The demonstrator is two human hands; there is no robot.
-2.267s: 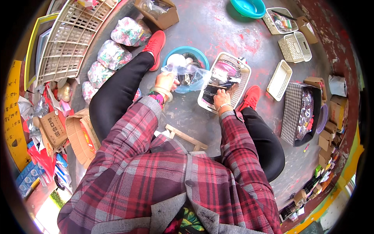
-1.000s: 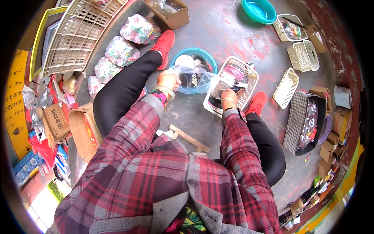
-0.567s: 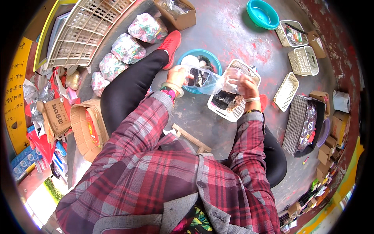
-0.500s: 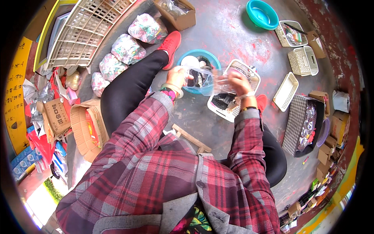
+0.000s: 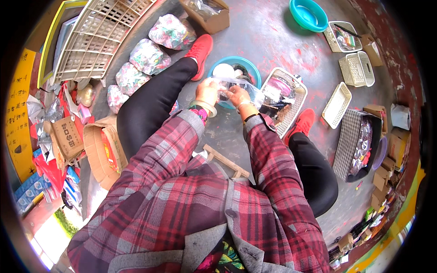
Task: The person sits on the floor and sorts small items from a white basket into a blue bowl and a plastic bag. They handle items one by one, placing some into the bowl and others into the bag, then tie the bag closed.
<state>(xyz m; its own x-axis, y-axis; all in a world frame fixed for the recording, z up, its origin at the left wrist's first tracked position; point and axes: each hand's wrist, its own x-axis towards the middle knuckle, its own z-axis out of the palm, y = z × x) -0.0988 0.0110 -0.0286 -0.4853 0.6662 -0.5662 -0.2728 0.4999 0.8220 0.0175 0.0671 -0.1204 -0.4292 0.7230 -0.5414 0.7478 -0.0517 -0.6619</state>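
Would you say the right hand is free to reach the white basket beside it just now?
Probably not at once: the right hand grips the clear plastic bag together with the left hand, though the white basket lies close, unobstructed.

A small clear plastic bag with dark contents is held up between both hands, stretched over a blue basin that sits on the grey floor.
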